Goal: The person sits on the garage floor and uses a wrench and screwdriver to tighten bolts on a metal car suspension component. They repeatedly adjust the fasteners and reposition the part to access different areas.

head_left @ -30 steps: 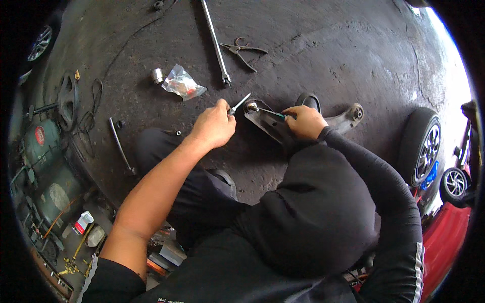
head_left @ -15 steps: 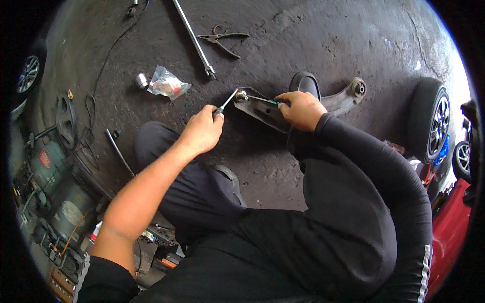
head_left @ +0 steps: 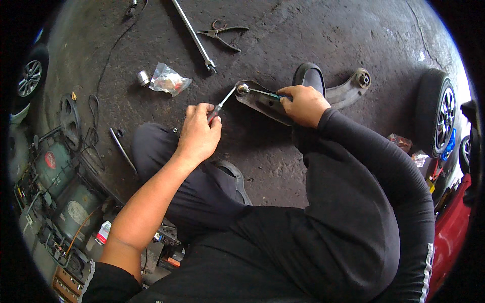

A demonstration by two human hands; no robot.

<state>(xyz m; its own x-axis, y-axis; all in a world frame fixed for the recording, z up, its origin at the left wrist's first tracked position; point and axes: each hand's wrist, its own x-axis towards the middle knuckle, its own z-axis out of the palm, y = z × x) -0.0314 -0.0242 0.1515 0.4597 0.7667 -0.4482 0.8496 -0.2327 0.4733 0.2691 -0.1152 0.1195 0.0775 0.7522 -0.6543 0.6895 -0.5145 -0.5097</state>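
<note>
A dark metal suspension control arm [head_left: 348, 99] lies on the floor, my sandalled foot [head_left: 309, 76] standing over its middle. At its left end is a ball joint [head_left: 243, 89] with a bright metal top. My left hand [head_left: 198, 134] is closed round the red-and-black handle of a screwdriver [head_left: 228, 96], whose tip meets the joint's left side. From the right, my right hand [head_left: 307, 107] grips a second screwdriver [head_left: 261, 93] with a teal handle, its tip also at the joint. Whether either tip is wedged under something is too small to tell.
Beyond the hands lie circlip pliers [head_left: 221, 36], a long metal bar [head_left: 194, 36], a metal socket [head_left: 143, 78] and a clear plastic bag [head_left: 170, 81]. A wheel [head_left: 435, 113] stands at the right. To the left are a green compressor [head_left: 53, 161] and a loose metal rod [head_left: 123, 150].
My left hand has turned, showing more of its screwdriver's handle, and its fingers have shifted. Both screwdriver tips stay at the ball joint. The whole view has shifted slightly.
</note>
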